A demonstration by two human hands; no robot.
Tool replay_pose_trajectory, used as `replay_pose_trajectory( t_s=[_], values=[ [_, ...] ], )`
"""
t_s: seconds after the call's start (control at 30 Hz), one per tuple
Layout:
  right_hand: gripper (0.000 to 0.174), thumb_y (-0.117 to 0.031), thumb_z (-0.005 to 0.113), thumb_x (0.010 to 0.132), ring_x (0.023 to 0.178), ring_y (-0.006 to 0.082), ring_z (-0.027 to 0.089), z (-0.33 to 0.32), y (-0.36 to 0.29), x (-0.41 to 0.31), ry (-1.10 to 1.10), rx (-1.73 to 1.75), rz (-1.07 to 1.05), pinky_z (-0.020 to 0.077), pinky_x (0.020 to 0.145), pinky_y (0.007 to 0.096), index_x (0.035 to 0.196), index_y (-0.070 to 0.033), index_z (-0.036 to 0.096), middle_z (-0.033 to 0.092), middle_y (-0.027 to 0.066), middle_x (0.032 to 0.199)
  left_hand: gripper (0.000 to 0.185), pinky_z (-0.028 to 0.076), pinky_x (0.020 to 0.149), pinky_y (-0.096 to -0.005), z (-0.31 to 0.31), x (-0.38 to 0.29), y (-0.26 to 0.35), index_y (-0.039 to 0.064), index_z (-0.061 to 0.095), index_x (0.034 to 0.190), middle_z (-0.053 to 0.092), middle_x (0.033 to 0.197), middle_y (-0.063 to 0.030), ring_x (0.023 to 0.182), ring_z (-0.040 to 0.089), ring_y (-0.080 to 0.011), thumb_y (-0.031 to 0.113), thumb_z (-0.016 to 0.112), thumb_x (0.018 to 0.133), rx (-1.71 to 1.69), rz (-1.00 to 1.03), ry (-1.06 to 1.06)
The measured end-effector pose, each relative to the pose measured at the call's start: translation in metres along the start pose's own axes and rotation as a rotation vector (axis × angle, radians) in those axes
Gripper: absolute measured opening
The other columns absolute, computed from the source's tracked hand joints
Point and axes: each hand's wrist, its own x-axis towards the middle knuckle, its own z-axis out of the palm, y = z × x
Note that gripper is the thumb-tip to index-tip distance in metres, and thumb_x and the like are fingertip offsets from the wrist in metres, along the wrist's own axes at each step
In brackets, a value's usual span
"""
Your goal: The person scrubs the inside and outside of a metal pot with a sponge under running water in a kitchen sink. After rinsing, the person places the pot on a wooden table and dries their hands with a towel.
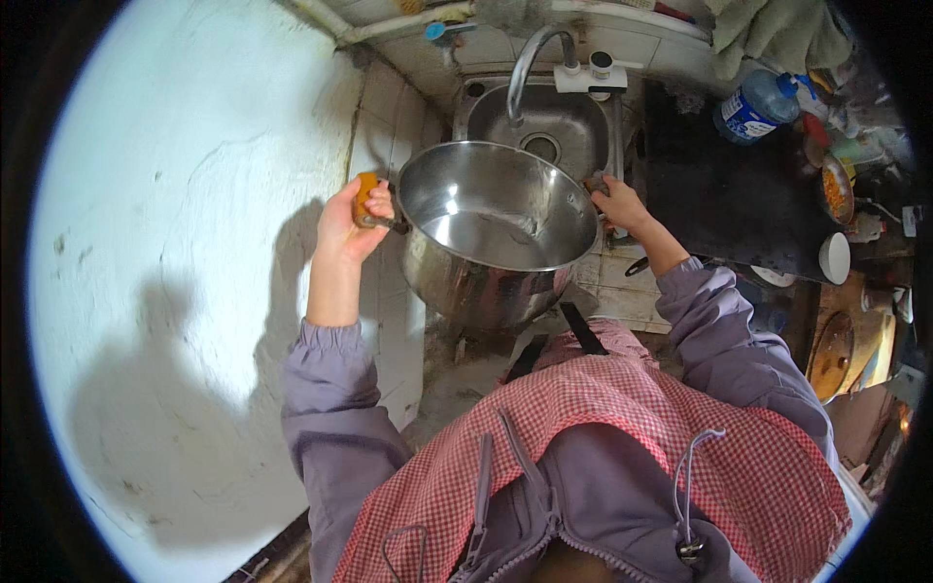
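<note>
Between my hands is a large stainless steel pot (485, 291), tilted so that its shiny inside faces me. My left hand (357, 218) is closed around the pot's left handle, together with a small orange thing (366, 193) that could be a sponge. At the other side, my right hand (619, 204) grips the right handle, where a greyish thing, perhaps a scouring pad, shows by the fingers. Behind the pot is a stainless steel sink (590, 127), with a curved chrome faucet (519, 73) above it. The pot hides the sink's near part.
A white wall (211, 218) stands close on the left. Right of the sink lies a dark countertop (729, 197) bearing a large blue-labelled plastic bottle (751, 109), a pan of orange food (836, 188) and a white bowl (834, 258). A cloth (780, 36) hangs at the upper right.
</note>
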Motion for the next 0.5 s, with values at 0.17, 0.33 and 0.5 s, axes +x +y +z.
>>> replay_pose_trajectory(
  t_s=[0.17, 0.33, 0.5],
  values=[
    [0.054, -0.024, 0.054, 0.08, 0.057, 0.0249, 0.063, -0.017, -0.009, -0.016, 0.092, -0.043, -0.024, 0.0504, 0.055, 0.0341, 0.123, 0.006, 0.042, 0.062, 0.0219, 0.085, 0.035, 0.037, 0.047, -0.0224, -0.012, 0.011, 0.007, -0.01, 0.035, 0.11, 0.043, 0.071, -0.0071, 0.054, 0.042, -0.0128, 0.022, 0.037, 0.094, 0.003, -0.007, -0.085],
    [0.049, -0.024, 0.052, 0.08, 0.055, 0.0258, 0.062, -0.055, -0.034, -0.023, 0.181, -0.176, -0.107, 0.0491, 0.055, 0.0353, 0.121, 0.002, 0.045, 0.063, 0.0202, 0.077, 0.035, 0.035, 0.045, -0.0199, -0.043, 0.035, -0.011, -0.011, 0.042, 0.102, 0.043, 0.068, -0.0053, 0.05, 0.04, -0.0096, 0.022, 0.039, 0.093, 0.008, 0.042, -0.063],
    [0.05, -0.023, 0.053, 0.078, 0.067, 0.0319, 0.063, -0.091, -0.06, -0.024, 0.252, -0.331, -0.198, 0.0486, 0.065, 0.0372, 0.121, 0.001, 0.047, 0.063, 0.0214, 0.082, 0.035, 0.034, 0.042, -0.0176, -0.074, 0.076, -0.04, -0.01, 0.044, 0.101, 0.044, 0.068, -0.0046, 0.049, 0.039, -0.0079, 0.023, 0.04, 0.093, -0.033, 0.029, -0.106]
  ],
)
